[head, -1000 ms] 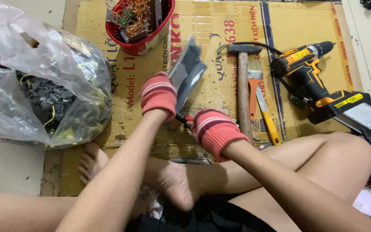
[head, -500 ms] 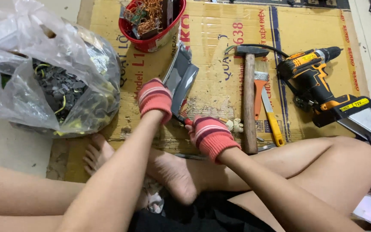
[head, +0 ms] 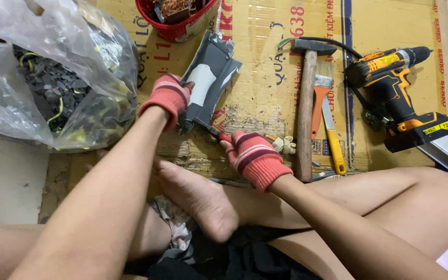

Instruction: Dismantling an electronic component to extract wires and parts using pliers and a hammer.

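Observation:
Both my hands wear red striped knit gloves. My left hand (head: 171,98) grips the lower edge of a flat grey casing piece (head: 208,83) with a white patch, held tilted over the cardboard. My right hand (head: 255,158) is closed on a red-handled tool (head: 223,136); its tip meets the casing's bottom corner. What kind of tool it is stays hidden by the glove.
A hammer (head: 305,103), a brush (head: 320,101), a yellow-handled knife (head: 334,140) and an orange cordless drill (head: 397,96) lie to the right on the cardboard sheet (head: 265,31). A red bucket of scrap (head: 177,21) stands ahead, a plastic bag of dark scrap (head: 53,83) left. My bare feet rest below.
The casing piece has dropped lower toward the cardboard and tilted flatter. Both hands moved slightly down and apart, keeping their grips.

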